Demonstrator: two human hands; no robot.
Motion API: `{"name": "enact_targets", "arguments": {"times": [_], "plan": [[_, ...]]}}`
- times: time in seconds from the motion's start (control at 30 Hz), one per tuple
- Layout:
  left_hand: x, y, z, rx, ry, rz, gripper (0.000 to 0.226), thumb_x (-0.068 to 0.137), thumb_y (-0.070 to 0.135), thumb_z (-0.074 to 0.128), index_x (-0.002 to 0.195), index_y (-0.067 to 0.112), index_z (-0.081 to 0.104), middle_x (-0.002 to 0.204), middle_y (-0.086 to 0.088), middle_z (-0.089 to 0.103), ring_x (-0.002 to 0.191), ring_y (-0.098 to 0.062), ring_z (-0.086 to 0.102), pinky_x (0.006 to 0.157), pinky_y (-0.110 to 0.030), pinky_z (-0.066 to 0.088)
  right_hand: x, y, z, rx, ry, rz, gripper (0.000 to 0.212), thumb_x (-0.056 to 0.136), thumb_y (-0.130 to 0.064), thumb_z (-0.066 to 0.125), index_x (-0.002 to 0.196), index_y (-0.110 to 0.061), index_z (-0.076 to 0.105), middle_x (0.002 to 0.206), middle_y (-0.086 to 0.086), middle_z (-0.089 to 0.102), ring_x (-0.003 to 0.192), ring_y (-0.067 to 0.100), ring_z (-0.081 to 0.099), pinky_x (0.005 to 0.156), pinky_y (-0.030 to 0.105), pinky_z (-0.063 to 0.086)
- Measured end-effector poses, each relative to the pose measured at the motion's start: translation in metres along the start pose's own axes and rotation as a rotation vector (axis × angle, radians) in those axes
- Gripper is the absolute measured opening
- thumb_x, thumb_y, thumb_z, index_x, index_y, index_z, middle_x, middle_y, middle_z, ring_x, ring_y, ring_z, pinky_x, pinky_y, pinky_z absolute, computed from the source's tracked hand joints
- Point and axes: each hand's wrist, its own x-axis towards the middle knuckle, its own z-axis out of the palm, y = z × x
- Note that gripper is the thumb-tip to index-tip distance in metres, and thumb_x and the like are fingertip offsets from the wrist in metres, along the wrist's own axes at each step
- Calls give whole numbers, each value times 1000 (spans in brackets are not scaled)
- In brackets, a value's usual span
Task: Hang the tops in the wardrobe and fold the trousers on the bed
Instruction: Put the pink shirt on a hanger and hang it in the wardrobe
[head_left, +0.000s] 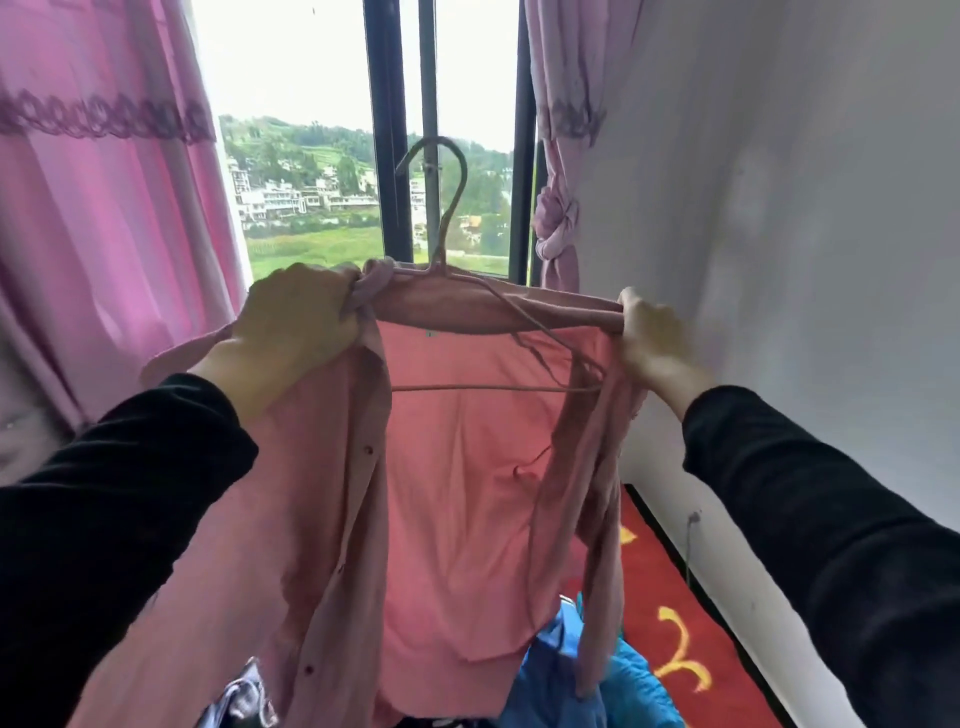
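One pink shirt (457, 467) centre frame, on one wire hanger (450, 210), my left hand (296, 327) curled gripping one shoulder, my right hand (654, 343) pinching the other, two pink curtains (104, 208) up top

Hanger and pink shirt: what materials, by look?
Hanger: thin wire, probably metal under a matte pale coating; slim bent rod, with what looks like a twisted neck below the hook. Pink shirt: thin, soft, matte woven fabric, possibly cotton; it drapes, creases, and window light glows through it.
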Motion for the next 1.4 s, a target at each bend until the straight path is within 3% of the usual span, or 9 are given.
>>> {"name": "enact_targets", "arguments": {"times": [0.1,0.33,0.5,0.77,0.93,1.03,1.1,1.23,1.4], "plan": [[-6,-5,-1,19,29,-42,19,88,20,52,101,8,60,90,-16,63,85,-37,60,65,-33,33,-1,-3,-2,-177,150,-154,13,91,-1,40,98,-6,51,89,19,65,82,40,62,63,34,34],[-21,0,17,64,16,-95,26,96,26,45,104,6,60,95,-18,63,87,-37,62,65,-35,35,8,-31,1,648,-127,259,9,92,-17,51,91,-12,59,79,4,57,78,24,55,50,26,37],[-19,16,24,-4,-89,-186,15,85,14,54,97,10,61,88,-10,60,84,-31,57,66,-33,34,1,-73,-26,768,-102,41,15,88,-6,50,92,-8,64,70,-1,56,64,12,53,44,15,38],[-28,-3,20,-364,-66,-360,15,72,7,55,68,21,59,62,5,52,75,-26,50,66,-31,36,-36,-60,-31,772,-1050,-129,28,90,-14,63,116,-3,63,104,11,70,86,20,66,75,31,50],[-32,-16,20,-433,4,-399,21,86,20,57,66,22,65,62,5,60,75,-26,59,67,-30,41,-18,-48,-21,684,-326,-112,33,83,-3,60,113,-13,66,108,2,65,92,13,60,79,26,45],[-33,-22,10,-520,44,-397,15,86,25,59,85,22,74,73,0,69,80,-25,63,73,-34,49,-21,-34,1,341,-385,-246,16,88,-22,65,103,-24,71,91,-11,66,86,9,60,66,18,41],[-32,-30,0,-588,118,-412,21,87,36,60,89,23,75,78,-5,72,81,-25,65,76,-38,52,-23,-28,-4,517,-446,-233,12,88,-30,70,79,-23,74,68,-16,65,67,1,59,58,15,42],[-18,-48,-21,-789,310,-523,19,85,30,62,69,24,71,64,-2,67,62,-14,58,64,-35,52,-10,-21,-35,1146,-493,-109,29,85,-23,70,105,-2,73,98,13,73,90,17,68,72,21,55],[-18,-52,-20,-872,303,-572,19,86,41,62,70,35,69,71,-2,67,68,-17,63,74,-41,55,-20,-59,-37,1002,-589,-244,37,88,-38,63,96,-4,75,88,7,74,80,15,67,76,27,51]]}}
